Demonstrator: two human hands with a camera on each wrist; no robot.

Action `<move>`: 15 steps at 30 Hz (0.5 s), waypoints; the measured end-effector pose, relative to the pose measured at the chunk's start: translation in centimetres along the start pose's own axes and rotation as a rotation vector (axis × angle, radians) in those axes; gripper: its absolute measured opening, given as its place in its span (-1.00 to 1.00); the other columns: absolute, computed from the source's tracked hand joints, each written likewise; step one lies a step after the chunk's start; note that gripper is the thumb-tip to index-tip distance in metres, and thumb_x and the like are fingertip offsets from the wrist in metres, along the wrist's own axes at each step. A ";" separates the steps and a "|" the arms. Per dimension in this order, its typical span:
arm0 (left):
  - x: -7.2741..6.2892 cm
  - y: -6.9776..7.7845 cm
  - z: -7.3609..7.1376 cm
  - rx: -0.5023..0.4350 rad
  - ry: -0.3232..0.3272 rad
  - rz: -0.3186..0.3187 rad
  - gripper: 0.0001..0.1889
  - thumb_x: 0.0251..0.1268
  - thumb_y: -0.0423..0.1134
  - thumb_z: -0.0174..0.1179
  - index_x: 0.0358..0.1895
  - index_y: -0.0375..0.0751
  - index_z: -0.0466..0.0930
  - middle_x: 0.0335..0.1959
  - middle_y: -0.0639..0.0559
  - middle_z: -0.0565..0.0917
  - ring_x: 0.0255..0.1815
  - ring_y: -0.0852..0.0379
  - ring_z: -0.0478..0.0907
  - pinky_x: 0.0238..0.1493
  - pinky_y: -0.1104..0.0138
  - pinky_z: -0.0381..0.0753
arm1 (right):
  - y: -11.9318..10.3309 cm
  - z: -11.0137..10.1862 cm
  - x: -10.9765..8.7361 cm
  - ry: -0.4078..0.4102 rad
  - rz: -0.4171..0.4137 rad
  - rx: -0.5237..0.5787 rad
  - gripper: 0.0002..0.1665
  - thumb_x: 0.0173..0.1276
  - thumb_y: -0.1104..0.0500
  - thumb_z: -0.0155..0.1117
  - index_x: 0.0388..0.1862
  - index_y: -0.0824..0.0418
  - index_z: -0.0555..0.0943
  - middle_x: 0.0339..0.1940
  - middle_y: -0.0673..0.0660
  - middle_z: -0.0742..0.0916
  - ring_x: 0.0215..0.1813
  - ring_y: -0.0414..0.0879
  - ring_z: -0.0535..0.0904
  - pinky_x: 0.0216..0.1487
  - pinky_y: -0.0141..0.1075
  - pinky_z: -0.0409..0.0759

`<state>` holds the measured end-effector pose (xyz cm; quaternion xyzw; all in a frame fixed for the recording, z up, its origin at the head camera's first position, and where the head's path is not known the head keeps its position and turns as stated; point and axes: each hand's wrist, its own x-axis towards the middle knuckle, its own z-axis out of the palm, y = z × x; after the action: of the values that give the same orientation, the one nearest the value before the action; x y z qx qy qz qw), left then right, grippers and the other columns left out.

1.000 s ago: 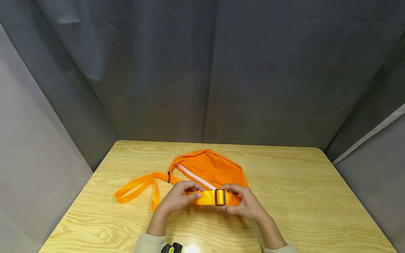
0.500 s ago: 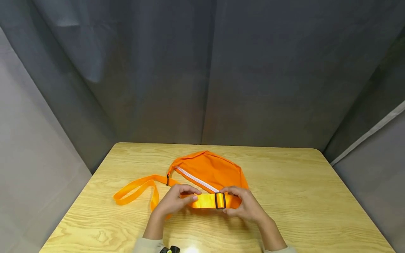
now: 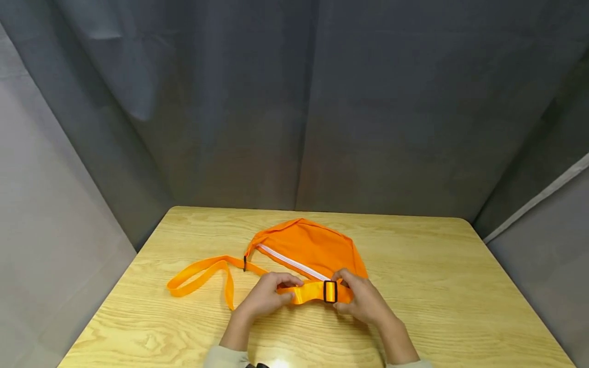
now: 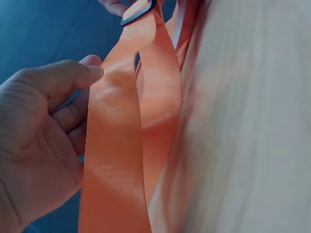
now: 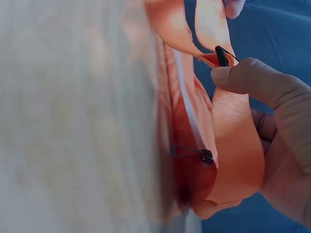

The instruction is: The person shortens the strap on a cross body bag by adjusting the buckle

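Note:
An orange waist bag (image 3: 313, 248) with a white zipper (image 3: 292, 261) lies on the table. Its orange strap (image 4: 114, 141) runs between both hands in front of the bag. My left hand (image 3: 269, 295) pinches the strap between thumb and fingers. At the strap's black slide buckle (image 3: 330, 292), my right hand (image 3: 361, 299) grips the webbing, its thumb right at the buckle's edge in the right wrist view. Below that hand a dark zipper pull (image 5: 206, 155) shows on the bag. The rest of the strap loops out to the left on the table.
The wooden table (image 3: 437, 286) carries the bag near its middle. A second black strap fitting (image 3: 245, 263) sits at the bag's left end. Grey curtains (image 3: 230, 102) hang behind and on both sides.
Both hands have shifted slightly right with the strap and buckle. The strap between them, straight half a second ago, now bows a little. The bag stays nearly in place.

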<state>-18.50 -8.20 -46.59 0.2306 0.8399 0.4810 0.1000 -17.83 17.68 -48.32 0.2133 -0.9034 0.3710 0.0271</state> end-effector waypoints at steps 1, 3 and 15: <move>0.0 0.0 0.2 0.005 -0.005 0.006 -0.74 0.14 -0.46 0.21 -0.12 -0.11 0.66 -0.19 0.14 0.64 -0.17 0.15 0.53 -0.10 0.24 0.50 | 0.1 0.1 0.0 -0.004 0.007 -0.016 -0.38 -0.20 0.27 0.56 -0.15 0.02 0.44 -0.40 -0.08 0.59 -0.41 -0.18 0.44 -0.35 -0.25 0.44; 0.1 -0.2 0.5 0.013 -0.011 0.009 -0.74 0.13 -0.46 0.22 -0.12 -0.12 0.66 -0.20 0.13 0.64 -0.17 0.16 0.53 -0.09 0.26 0.50 | 0.2 0.4 -0.1 -0.013 0.020 -0.038 -0.37 -0.19 0.25 0.56 -0.15 0.03 0.41 -0.44 -0.08 0.57 -0.46 -0.18 0.42 -0.39 -0.27 0.41; -0.2 -0.6 0.4 -0.040 -0.005 -0.047 -0.74 0.15 -0.42 0.23 -0.07 -0.18 0.63 -0.19 -0.01 0.62 -0.25 0.12 0.51 -0.22 0.32 0.51 | 1.1 0.5 -0.4 -0.061 -0.027 0.038 -0.56 -0.08 0.37 0.48 -0.21 0.15 0.53 -0.56 -0.08 0.50 -0.51 -0.25 0.37 -0.48 -0.37 0.40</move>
<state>-18.31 -8.28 -47.35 0.2100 0.8351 0.4945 0.1180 -17.86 18.23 -49.51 0.2373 -0.8936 0.3809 0.0004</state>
